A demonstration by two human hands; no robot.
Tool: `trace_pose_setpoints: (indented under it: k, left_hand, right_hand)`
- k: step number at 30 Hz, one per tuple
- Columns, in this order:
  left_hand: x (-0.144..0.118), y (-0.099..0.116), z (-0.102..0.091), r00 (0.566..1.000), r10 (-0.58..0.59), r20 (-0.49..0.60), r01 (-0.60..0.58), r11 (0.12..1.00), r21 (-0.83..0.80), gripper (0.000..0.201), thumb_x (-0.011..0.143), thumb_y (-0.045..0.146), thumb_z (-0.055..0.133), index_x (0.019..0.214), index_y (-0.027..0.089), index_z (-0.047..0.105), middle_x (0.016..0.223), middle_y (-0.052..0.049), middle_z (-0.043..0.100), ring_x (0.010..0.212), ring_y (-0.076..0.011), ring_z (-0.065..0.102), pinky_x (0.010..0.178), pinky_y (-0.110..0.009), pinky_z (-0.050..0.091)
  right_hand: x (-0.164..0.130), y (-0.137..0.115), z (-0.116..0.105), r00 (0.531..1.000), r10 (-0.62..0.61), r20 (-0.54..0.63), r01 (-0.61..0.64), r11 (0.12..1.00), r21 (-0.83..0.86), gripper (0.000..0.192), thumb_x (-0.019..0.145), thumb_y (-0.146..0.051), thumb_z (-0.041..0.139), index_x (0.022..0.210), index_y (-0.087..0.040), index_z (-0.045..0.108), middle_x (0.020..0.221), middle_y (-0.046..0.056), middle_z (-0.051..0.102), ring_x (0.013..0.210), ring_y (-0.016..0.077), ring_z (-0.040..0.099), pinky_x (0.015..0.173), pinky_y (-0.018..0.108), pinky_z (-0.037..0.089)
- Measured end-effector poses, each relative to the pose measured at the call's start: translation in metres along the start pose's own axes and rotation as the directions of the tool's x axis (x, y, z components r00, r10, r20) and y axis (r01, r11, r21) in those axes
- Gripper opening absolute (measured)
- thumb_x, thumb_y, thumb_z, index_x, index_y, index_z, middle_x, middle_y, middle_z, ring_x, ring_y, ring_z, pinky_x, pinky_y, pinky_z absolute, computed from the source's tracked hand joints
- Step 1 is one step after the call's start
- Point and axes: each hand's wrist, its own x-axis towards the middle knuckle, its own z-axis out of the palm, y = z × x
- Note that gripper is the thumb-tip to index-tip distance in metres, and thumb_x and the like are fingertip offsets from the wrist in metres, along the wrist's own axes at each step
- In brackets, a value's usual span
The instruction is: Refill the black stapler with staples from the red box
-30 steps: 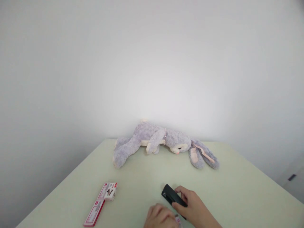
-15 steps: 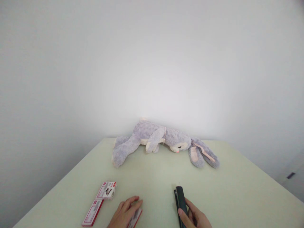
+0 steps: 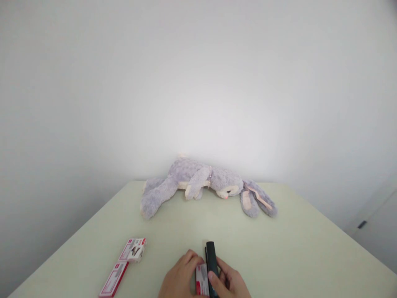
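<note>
My right hand (image 3: 231,281) is closed around a dark green stapler (image 3: 211,258), its thumb on the near side and its long body pointing away from me. Right beside the stapler, on its left, is a small red and white staple box (image 3: 202,280). My left hand (image 3: 181,276) has its fingers curled over the far end and left side of that box. Box and stapler lie side by side, seemingly touching. The lower parts of both hands run out of the bottom of the view.
To the left lie more red and white boxes: a long flat one (image 3: 114,279) and, touching its far end, another with a dark picture (image 3: 132,249). A lilac plush rabbit (image 3: 192,176) lies on its side along the table's (image 3: 173,231) back edge, against the wall.
My right hand has brought the stapler to the left. My left hand has moved right with the staple box, so the two now meet. The view has shifted slightly.
</note>
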Motion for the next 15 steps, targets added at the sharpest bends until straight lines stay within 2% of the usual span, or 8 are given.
trace_pose_setpoints:
  k: [5, 7, 9, 10, 11, 12, 13, 15]
  left_hand:
    - [-0.003, -0.013, 0.014, 0.997, 0.043, -0.064, -0.045, 0.999, -0.028, 0.082, 0.048, 0.041, 0.096, 0.123, 0.032, 0.065, 0.129, -0.003, 0.063, 0.118, -0.0266, 0.063, 0.098, -0.030, 0.051]
    - [-0.015, -0.025, 0.011, 0.993, 0.026, -0.118, -0.031, 0.999, -0.045, 0.079, 0.064, 0.051, 0.087, 0.135, 0.032, 0.059, 0.140, -0.007, 0.056, 0.127, -0.0273, 0.058, 0.105, -0.031, 0.048]
    - [-0.036, -0.046, 0.000, 0.943, -0.069, -0.326, 0.067, 0.998, -0.019, 0.056, 0.087, 0.058, 0.061, 0.134, 0.027, 0.058, 0.140, -0.011, 0.055, 0.130, -0.0273, 0.055, 0.110, -0.035, 0.045]
    - [-0.048, -0.060, -0.008, 0.859, -0.147, -0.489, 0.168, 0.986, -0.001, 0.049, 0.095, 0.057, 0.046, 0.129, 0.025, 0.060, 0.134, -0.012, 0.058, 0.128, -0.0283, 0.055, 0.112, -0.040, 0.044]
    - [-0.062, -0.075, -0.018, 0.723, -0.215, -0.657, 0.299, 0.954, 0.017, 0.050, 0.096, 0.058, 0.042, 0.124, 0.022, 0.061, 0.129, -0.014, 0.059, 0.126, -0.0312, 0.055, 0.112, -0.045, 0.042]
    - [-0.075, -0.092, -0.027, 0.571, -0.276, -0.773, 0.455, 0.890, 0.018, 0.055, 0.094, 0.060, 0.041, 0.125, 0.019, 0.060, 0.128, -0.015, 0.059, 0.124, -0.0353, 0.054, 0.112, -0.052, 0.041]
    - [-0.088, -0.107, -0.034, 0.473, -0.344, -0.811, 0.593, 0.805, 0.004, 0.062, 0.092, 0.064, 0.040, 0.131, 0.019, 0.058, 0.129, -0.017, 0.058, 0.122, -0.0394, 0.054, 0.108, -0.058, 0.043]
    - [-0.110, -0.132, -0.043, 0.424, -0.445, -0.789, 0.719, 0.695, -0.005, 0.072, 0.090, 0.067, 0.039, 0.143, 0.020, 0.051, 0.134, -0.017, 0.055, 0.119, -0.0440, 0.053, 0.098, -0.061, 0.048]
  right_hand:
    - [-0.002, -0.003, -0.002, 1.000, -0.001, -0.020, 0.000, 0.999, -0.036, 0.090, 0.086, -0.076, 0.054, 0.145, -0.008, 0.055, 0.064, -0.007, 0.035, 0.058, 0.0130, 0.034, 0.056, 0.028, 0.026]
    - [-0.004, -0.008, -0.001, 0.998, 0.019, -0.056, -0.022, 0.999, -0.046, 0.092, 0.085, -0.075, 0.055, 0.144, -0.005, 0.055, 0.064, -0.007, 0.036, 0.059, 0.0140, 0.037, 0.057, 0.029, 0.027]
    - [-0.007, -0.010, 0.000, 0.997, 0.022, -0.075, -0.025, 0.999, -0.041, 0.089, 0.086, -0.073, 0.056, 0.143, -0.005, 0.056, 0.064, -0.007, 0.038, 0.060, 0.0150, 0.039, 0.058, 0.029, 0.030]
    - [-0.008, -0.010, 0.000, 0.997, 0.015, -0.079, -0.018, 0.999, -0.034, 0.085, 0.087, -0.071, 0.056, 0.142, -0.005, 0.057, 0.065, -0.007, 0.039, 0.061, 0.0153, 0.040, 0.059, 0.029, 0.031]
    - [-0.008, -0.010, 0.000, 0.996, 0.006, -0.084, -0.008, 1.000, -0.026, 0.082, 0.088, -0.069, 0.056, 0.140, -0.006, 0.058, 0.065, -0.007, 0.039, 0.062, 0.0156, 0.041, 0.060, 0.029, 0.032]
    - [-0.009, -0.009, 0.000, 0.996, -0.001, -0.091, -0.001, 1.000, -0.016, 0.080, 0.089, -0.068, 0.056, 0.139, -0.006, 0.058, 0.066, -0.007, 0.039, 0.062, 0.0157, 0.042, 0.061, 0.029, 0.033]
    - [-0.009, -0.007, 0.000, 0.996, -0.003, -0.094, 0.003, 1.000, -0.006, 0.078, 0.089, -0.067, 0.057, 0.139, -0.006, 0.058, 0.066, -0.006, 0.040, 0.063, 0.0160, 0.042, 0.062, 0.030, 0.034]
    - [-0.009, -0.003, -0.001, 0.995, -0.001, -0.096, 0.002, 1.000, 0.003, 0.077, 0.090, -0.065, 0.058, 0.138, -0.005, 0.058, 0.067, -0.006, 0.040, 0.064, 0.0164, 0.044, 0.062, 0.030, 0.036]
